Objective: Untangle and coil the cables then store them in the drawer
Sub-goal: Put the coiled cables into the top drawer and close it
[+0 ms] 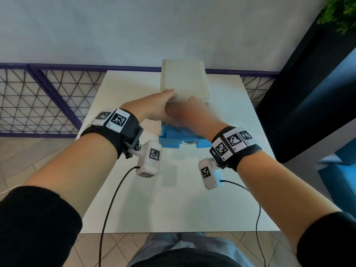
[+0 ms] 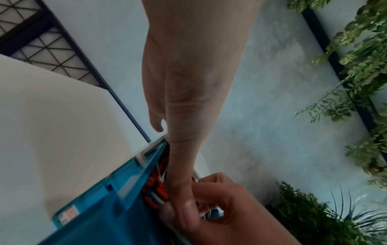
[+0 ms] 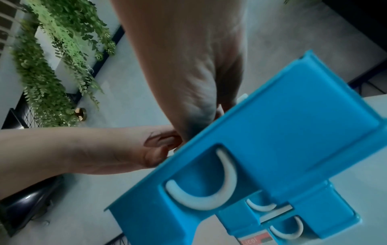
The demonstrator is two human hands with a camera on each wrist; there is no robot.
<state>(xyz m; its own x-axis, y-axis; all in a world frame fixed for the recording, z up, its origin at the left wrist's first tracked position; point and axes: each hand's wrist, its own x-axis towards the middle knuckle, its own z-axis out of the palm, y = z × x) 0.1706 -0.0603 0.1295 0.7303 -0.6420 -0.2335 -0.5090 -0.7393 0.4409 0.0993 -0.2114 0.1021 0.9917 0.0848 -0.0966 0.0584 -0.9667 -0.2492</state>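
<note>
Both forearms reach in from the near edge of the white table (image 1: 123, 199), each with a black wrist strap carrying tagged white camera blocks and a black lead trailing off toward the person. Landmark: the small drawer unit (image 1: 184, 81) standing at the far middle of the table, cream top, blue drawers.

Top blue drawer (image 1: 173, 134) is pulled out toward the person, white curved handle on its front. Two more blue drawer fronts with the same handles sit below it, closed, seen in the right wrist view.

Left hand (image 1: 159, 105) lies at the unit's near left corner, fingertips on the cream top edge, thumb running down into the open drawer; fingers look straight, not gripping.

Right hand (image 1: 189, 112) sits just beside it, over the open drawer, fingers curled down inside. Blurred; cannot tell whether they grasp anything.

Cables (image 2: 156, 185): orange and white strands bunched inside the open drawer, directly under both hands, seen in the left wrist view. Coil shape unclear.

Green plants (image 1: 341, 12) hang high on the wall, right of the unit.
</note>
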